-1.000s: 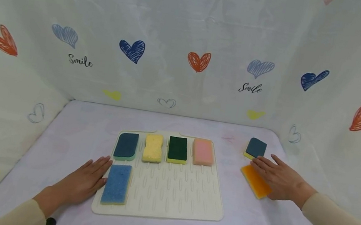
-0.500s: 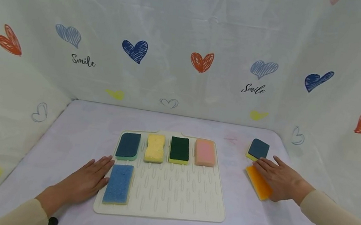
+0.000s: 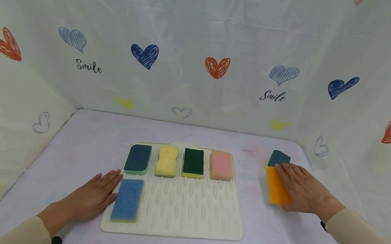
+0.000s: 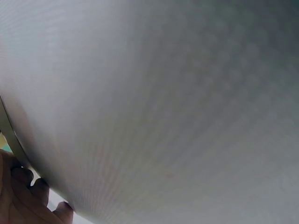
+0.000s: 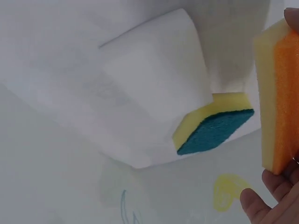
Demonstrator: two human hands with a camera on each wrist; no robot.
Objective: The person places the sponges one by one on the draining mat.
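Note:
My right hand (image 3: 304,191) grips an orange sponge (image 3: 277,187) by its edges, at the right of the table. In the right wrist view this sponge (image 5: 285,102) stands tilted between thumb and fingers, with a pale yellow layer on one face. Just beyond it lies a sponge with a dark blue-green top and yellow base (image 5: 217,130), partly covered by the hand in the head view. My left hand (image 3: 91,197) lies flat with straight fingers at the left edge of a cream ridged mat (image 3: 186,209), beside a light blue sponge (image 3: 127,200).
Along the mat's back row lie a dark blue sponge (image 3: 138,158), a yellow notched sponge (image 3: 167,160), a dark green one (image 3: 193,161) and a pink one (image 3: 221,165). A heart-printed curtain (image 3: 187,24) rises behind the white-covered table (image 3: 103,129) and along both sides.
The right fingers have closed round the orange sponge, which has tipped up and shifted slightly away, now overlapping the blue-green sponge. My left hand stays in place.

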